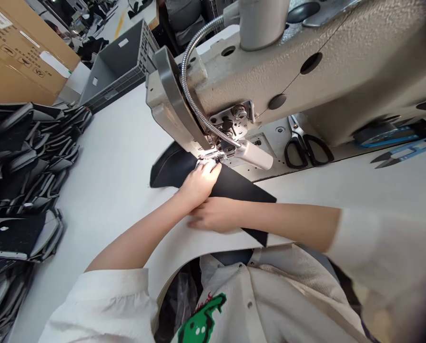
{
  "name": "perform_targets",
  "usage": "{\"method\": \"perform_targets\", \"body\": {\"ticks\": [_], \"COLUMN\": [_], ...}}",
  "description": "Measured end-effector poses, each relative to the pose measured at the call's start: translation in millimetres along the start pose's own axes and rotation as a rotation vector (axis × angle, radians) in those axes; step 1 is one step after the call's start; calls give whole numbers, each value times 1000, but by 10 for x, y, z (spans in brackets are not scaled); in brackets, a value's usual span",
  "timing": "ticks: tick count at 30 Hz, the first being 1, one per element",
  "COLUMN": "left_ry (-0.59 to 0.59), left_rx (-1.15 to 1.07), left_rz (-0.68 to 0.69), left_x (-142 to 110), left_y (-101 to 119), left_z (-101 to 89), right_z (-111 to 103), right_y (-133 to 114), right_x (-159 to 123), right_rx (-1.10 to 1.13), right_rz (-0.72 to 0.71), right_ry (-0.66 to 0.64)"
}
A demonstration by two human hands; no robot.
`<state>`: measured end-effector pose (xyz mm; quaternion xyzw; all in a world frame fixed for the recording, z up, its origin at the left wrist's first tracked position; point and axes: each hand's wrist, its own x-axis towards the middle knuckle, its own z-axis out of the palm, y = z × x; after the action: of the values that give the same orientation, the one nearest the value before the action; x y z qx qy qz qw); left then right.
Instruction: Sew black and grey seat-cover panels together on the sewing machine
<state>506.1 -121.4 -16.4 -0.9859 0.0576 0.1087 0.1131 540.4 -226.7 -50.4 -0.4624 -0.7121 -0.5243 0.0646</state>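
Note:
A black piece of fabric (241,185) lies under the presser foot of the sewing machine (234,85), with a curved, stitched end at the left and pointed ends at the right. My left hand (200,183) is closed on it, fingertips pressed down right beside the lit needle area. Just below and partly behind the left wrist, my right hand (216,214) rests against the fabric's near side. Its fingers point left and are blurred, so their grip does not show clearly.
Black-handled scissors (304,145) lie on the machine bed, with blue-handled snips (406,151) farther right. Stacks of dark cut pieces (23,181) line the left side. A grey crate (118,62) and a cardboard box (27,52) stand at the back left.

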Motion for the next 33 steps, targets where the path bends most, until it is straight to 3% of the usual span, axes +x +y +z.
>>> {"method": "perform_targets", "body": {"ticks": [3,6,10,14,21,26,33], "left_ry": [-93,-252,-513,-645,-705,-655,-530], "left_rx": [164,149,-60,-196,-462,-648,-479], "left_rz": [45,56,-7,-103,-175,-216,-132], "left_x": [-114,-146,-31,88,115,58,-36], "left_y": [-148,-253,-255,-188,-153,-74,-3], "left_z": [-91,-248,-480,-581,-564,-524,-466], "right_z": [-269,-289,-126,30,210,281,310], "right_y": [87,101,-120,-361,-668,-686,-615], "right_x": [-415,-547,-169,260,492,668,669], "right_rx": [452,794,838,901,1108,1132,1205], "right_rz": [90,278,588,773,957,1001,903], "right_ry": [-197,-452,-619,-779,-830,-828,-737]}}
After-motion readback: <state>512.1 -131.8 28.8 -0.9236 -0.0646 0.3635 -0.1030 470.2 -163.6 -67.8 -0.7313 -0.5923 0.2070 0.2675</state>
